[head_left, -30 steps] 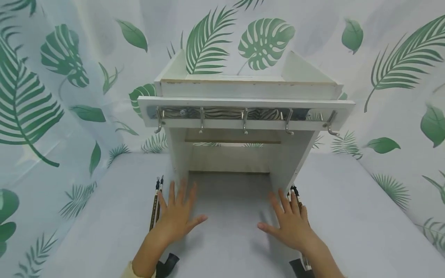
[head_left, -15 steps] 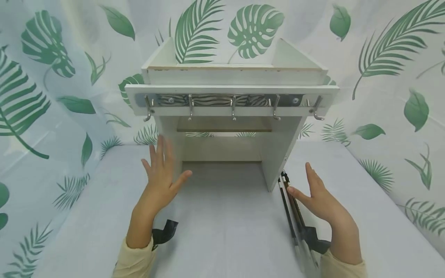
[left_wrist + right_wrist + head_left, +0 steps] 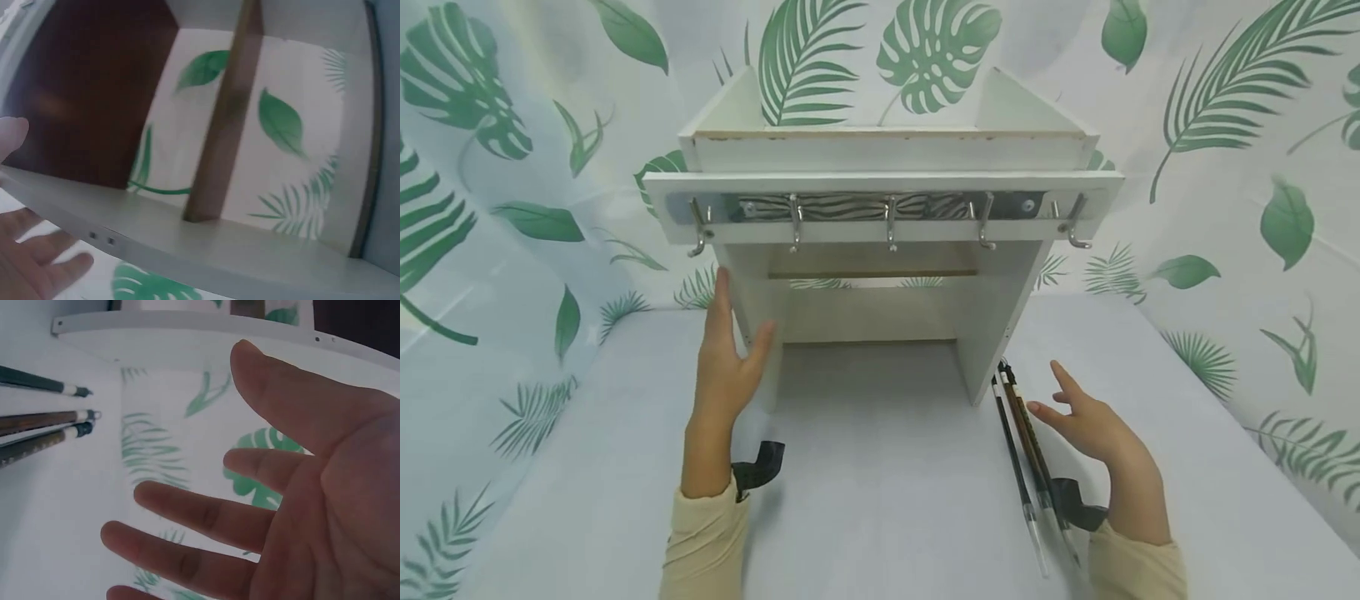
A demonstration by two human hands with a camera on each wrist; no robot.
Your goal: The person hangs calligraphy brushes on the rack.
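Apparently little is done: in the head view, the rack [image 3: 880, 154] stands on the tabletop [image 3: 880, 500], hooks [image 3: 891, 223] bare, brushes [image 3: 1028, 442] lying by its right side; the handling seems all left to do. Left wrist view: the left hand [image 3: 36, 257], fingers straight, straddles the rack's side; contact I cannot tell. Right wrist view: the right hand [image 3: 312, 506], fingers spread and holding nothing, is outside the rack, apart from the brushes.

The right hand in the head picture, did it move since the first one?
Yes, the right hand moved rightward, farther from the right side of the white cabinet.
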